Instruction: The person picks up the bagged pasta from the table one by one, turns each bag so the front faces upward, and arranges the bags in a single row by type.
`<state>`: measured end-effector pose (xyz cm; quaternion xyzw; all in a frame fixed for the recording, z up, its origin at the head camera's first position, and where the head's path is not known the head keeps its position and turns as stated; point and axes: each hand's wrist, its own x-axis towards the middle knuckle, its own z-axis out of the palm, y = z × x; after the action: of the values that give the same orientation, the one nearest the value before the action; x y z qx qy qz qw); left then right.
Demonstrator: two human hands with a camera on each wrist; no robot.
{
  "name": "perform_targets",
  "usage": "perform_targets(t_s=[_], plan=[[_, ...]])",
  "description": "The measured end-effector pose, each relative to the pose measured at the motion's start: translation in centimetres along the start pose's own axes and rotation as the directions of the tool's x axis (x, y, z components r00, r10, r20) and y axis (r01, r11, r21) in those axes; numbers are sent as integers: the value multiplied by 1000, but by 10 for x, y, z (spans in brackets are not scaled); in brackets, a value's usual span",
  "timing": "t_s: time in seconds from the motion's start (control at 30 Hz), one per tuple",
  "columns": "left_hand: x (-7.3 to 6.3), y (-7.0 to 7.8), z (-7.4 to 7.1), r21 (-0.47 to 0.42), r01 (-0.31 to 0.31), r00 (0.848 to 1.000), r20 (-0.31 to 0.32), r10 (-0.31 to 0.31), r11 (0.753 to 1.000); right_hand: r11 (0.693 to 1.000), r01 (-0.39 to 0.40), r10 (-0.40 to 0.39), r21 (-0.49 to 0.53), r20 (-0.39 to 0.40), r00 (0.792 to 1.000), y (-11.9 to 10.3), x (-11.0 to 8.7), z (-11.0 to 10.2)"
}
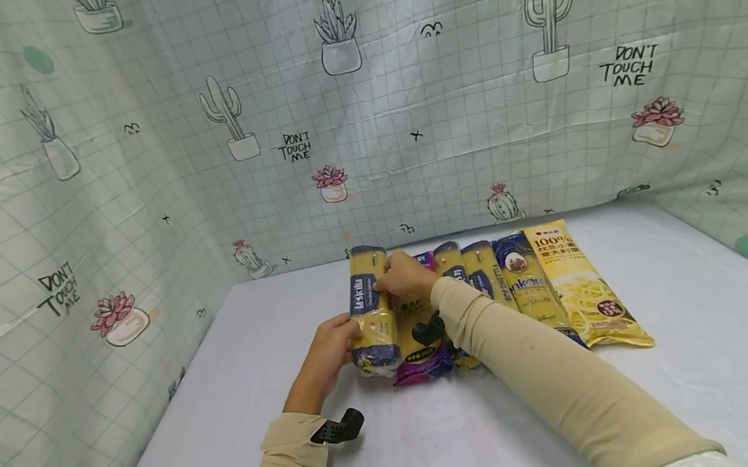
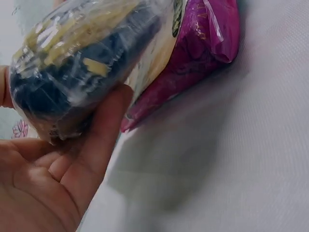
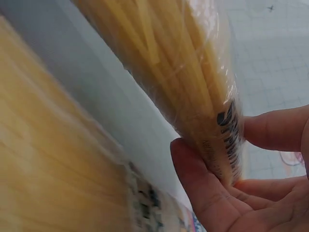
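A pack of spaghetti (image 1: 370,329) with blue bands and a "la sicilia" label is held in both hands at the left end of a row of pasta packs. My left hand (image 1: 332,347) grips its lower left side, fingers beneath the blue end (image 2: 58,82) in the left wrist view. On its upper right side, my right hand (image 1: 406,275) pinches the clear wrapper between thumb and fingers; the right wrist view shows yellow strands (image 3: 178,63) inside. Just right of it lies a purple and yellow pasta pack (image 1: 418,333), partly covered by the right hand and forearm.
Rightward along the row lie two more blue-banded packs, a dark blue pasta pack (image 1: 529,280) and a yellow pasta bag (image 1: 585,283). The right forearm crosses over the row. A patterned cloth (image 1: 421,164) hangs behind the white table (image 1: 228,391).
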<state>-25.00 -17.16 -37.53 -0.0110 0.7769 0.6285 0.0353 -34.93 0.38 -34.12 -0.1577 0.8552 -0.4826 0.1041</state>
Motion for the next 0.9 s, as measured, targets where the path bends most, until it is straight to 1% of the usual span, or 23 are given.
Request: perform_targets(t_s=[0.07, 0.2, 0.37, 0.53, 0.6, 0.77, 0.9], plan=[[1, -1, 0, 23, 32, 999, -8, -32, 999, 1000, 1, -1, -8, 9, 1000, 4, 0, 3], [2, -4, 0, 45, 71, 997, -15, -70, 996, 999, -32, 31, 31, 17, 999, 9, 1, 7], [2, -6, 0, 51, 79, 997, -1, -79, 996, 996, -70, 69, 46, 25, 997, 13, 5, 11], [1, -5, 1, 78, 88, 996, -10, -87, 993, 998, -56, 56, 23, 29, 998, 12, 4, 12], [2, -5, 1, 114, 95, 995, -18, -93, 989, 999, -46, 46, 4, 19, 999, 11, 4, 13], [6, -11, 3, 168, 79, 997, -14, -78, 983, 997, -70, 69, -38, -29, 997, 11, 3, 16], [5, -13, 4, 205, 49, 999, -22, -45, 978, 995, -85, 83, -50, -44, 996, 14, 4, 19]])
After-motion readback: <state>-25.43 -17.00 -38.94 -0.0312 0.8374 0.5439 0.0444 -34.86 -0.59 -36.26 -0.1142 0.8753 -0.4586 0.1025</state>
